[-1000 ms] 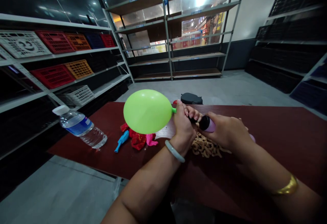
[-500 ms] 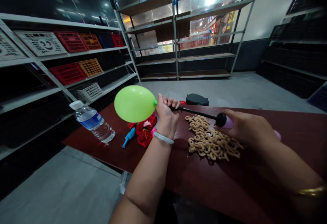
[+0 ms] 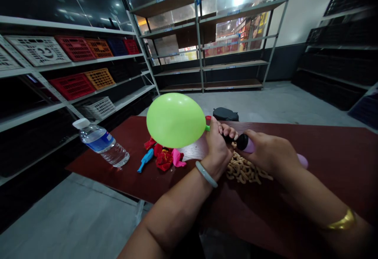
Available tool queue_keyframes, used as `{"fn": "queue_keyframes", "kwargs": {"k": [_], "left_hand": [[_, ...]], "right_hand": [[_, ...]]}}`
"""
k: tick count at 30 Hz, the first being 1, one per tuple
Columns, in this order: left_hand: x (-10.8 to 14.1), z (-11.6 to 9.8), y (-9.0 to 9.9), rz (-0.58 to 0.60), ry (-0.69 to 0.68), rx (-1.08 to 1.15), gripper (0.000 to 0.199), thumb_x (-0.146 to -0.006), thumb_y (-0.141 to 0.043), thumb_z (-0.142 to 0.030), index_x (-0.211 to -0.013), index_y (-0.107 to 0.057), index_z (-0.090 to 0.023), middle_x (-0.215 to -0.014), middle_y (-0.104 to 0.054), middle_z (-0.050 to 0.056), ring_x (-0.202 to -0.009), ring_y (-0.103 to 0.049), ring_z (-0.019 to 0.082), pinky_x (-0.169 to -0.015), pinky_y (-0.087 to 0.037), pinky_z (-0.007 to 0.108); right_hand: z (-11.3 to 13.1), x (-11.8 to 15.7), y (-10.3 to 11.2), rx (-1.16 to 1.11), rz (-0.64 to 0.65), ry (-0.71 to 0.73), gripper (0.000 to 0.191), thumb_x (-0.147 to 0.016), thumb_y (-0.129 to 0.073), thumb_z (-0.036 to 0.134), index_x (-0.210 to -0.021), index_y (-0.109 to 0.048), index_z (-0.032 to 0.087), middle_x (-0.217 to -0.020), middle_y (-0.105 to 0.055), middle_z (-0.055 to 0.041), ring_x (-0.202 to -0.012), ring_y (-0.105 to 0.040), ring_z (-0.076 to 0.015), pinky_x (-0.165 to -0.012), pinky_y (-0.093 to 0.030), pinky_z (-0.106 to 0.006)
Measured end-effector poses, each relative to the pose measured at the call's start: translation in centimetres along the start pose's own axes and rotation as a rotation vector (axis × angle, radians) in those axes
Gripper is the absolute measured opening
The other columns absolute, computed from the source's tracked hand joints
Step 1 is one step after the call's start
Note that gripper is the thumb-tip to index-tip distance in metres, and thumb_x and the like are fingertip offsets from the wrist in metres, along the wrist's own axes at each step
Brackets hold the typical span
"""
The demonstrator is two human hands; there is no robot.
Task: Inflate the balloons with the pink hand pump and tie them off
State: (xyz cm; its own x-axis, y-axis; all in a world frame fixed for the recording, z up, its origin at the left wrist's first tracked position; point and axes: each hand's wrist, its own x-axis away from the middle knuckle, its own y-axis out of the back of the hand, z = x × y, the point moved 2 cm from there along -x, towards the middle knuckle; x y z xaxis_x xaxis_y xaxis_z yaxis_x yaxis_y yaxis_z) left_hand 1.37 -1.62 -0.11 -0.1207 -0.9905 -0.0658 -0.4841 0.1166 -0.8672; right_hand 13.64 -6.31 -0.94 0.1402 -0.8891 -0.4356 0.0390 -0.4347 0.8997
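Observation:
A light green balloon (image 3: pixel 176 120), partly inflated, points left from my left hand (image 3: pixel 220 138). That hand is closed around the balloon's neck and the black end of a hand pump; the exact joint is hidden by my fingers. My right hand (image 3: pixel 267 150) is wrapped round the pump's lilac barrel (image 3: pixel 249 145), whose rear end shows past my wrist. The pump's rod is pushed in, so both hands are close together. Beneath them lies a heap of tan curled snack pieces (image 3: pixel 246 171), partly covered by my hands.
On the dark red table (image 3: pixel 183 190), a blue uninflated balloon (image 3: pixel 145 159), a pink one (image 3: pixel 178 158) and crumpled red pieces (image 3: pixel 163 159) lie left of my hands. A water bottle (image 3: pixel 103 142) stands at the left. Shelves with crates (image 3: pixel 73 86) line the left wall.
My hands have come together, pushing the pump's rod into the barrel. The green balloon has moved right with my left hand and looks larger. The view has shifted slightly.

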Motion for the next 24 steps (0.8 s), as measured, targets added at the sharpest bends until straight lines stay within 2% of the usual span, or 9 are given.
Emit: {"fn": "queue_keyframes", "kwargs": {"k": [3, 6, 12, 15, 19, 24], "left_hand": [[0.0, -0.3, 0.1, -0.007, 0.001, -0.021, 0.056, -0.091, -0.049, -0.062, -0.060, -0.031, -0.020, -0.048, -0.031, -0.005, -0.042, -0.035, 0.009, -0.049, -0.032, 0.026], [-0.7, -1.6, 0.4, -0.003, -0.030, -0.034, 0.054, -0.092, -0.051, -0.059, -0.060, -0.030, -0.020, -0.047, -0.030, -0.006, -0.041, -0.036, 0.009, -0.048, -0.032, 0.026], [-3.3, -6.7, 1.9, -0.083, -0.170, 0.030, 0.048, -0.095, -0.051, -0.043, -0.061, -0.027, -0.021, -0.045, -0.026, -0.007, -0.036, -0.029, 0.008, -0.043, -0.022, 0.025], [-4.2, -8.4, 2.5, -0.118, -0.224, 0.051, 0.046, -0.095, -0.050, -0.038, -0.060, -0.024, -0.021, -0.044, -0.024, -0.008, -0.035, -0.029, 0.008, -0.043, -0.022, 0.025], [-3.9, -7.7, 2.5, -0.149, -0.237, 0.054, 0.046, -0.095, -0.051, -0.039, -0.061, -0.025, -0.021, -0.045, -0.026, -0.008, -0.035, -0.029, 0.008, -0.043, -0.022, 0.025], [-1.9, -3.8, 0.9, -0.107, -0.124, 0.038, 0.047, -0.095, -0.051, -0.044, -0.061, -0.028, -0.021, -0.046, -0.028, -0.007, -0.037, -0.030, 0.008, -0.044, -0.023, 0.025]], "right_hand": [[0.3, -0.1, 0.0, -0.026, 0.000, 0.002, 0.053, -0.082, -0.051, 0.068, -0.115, -0.063, 0.027, -0.095, -0.076, -0.0067, -0.075, -0.070, -0.0280, -0.053, -0.035, -0.032], [0.1, -0.3, -0.1, -0.084, 0.002, -0.008, 0.056, -0.083, -0.049, 0.070, -0.119, -0.064, 0.029, -0.099, -0.076, -0.0071, -0.075, -0.071, -0.0286, -0.055, -0.039, -0.034], [-2.7, -0.8, -0.6, -0.048, -0.006, 0.028, 0.058, -0.082, -0.054, 0.068, -0.120, -0.066, 0.026, -0.101, -0.076, -0.0104, -0.080, -0.071, -0.0316, -0.059, -0.045, -0.038], [-4.0, -1.0, -0.9, -0.035, 0.007, 0.024, 0.061, -0.081, -0.053, 0.070, -0.122, -0.064, 0.027, -0.102, -0.076, -0.0079, -0.082, -0.071, -0.0308, -0.061, -0.045, -0.037], [-4.0, -0.9, -1.1, -0.019, 0.056, -0.007, 0.062, -0.079, -0.051, 0.074, -0.116, -0.065, 0.026, -0.093, -0.076, -0.0075, -0.076, -0.071, -0.0294, -0.058, -0.042, -0.036], [-1.8, -0.5, -0.7, -0.055, 0.072, 0.029, 0.056, -0.082, -0.049, 0.069, -0.115, -0.063, 0.027, -0.097, -0.077, -0.0082, -0.080, -0.071, -0.0301, -0.058, -0.040, -0.036]]}}
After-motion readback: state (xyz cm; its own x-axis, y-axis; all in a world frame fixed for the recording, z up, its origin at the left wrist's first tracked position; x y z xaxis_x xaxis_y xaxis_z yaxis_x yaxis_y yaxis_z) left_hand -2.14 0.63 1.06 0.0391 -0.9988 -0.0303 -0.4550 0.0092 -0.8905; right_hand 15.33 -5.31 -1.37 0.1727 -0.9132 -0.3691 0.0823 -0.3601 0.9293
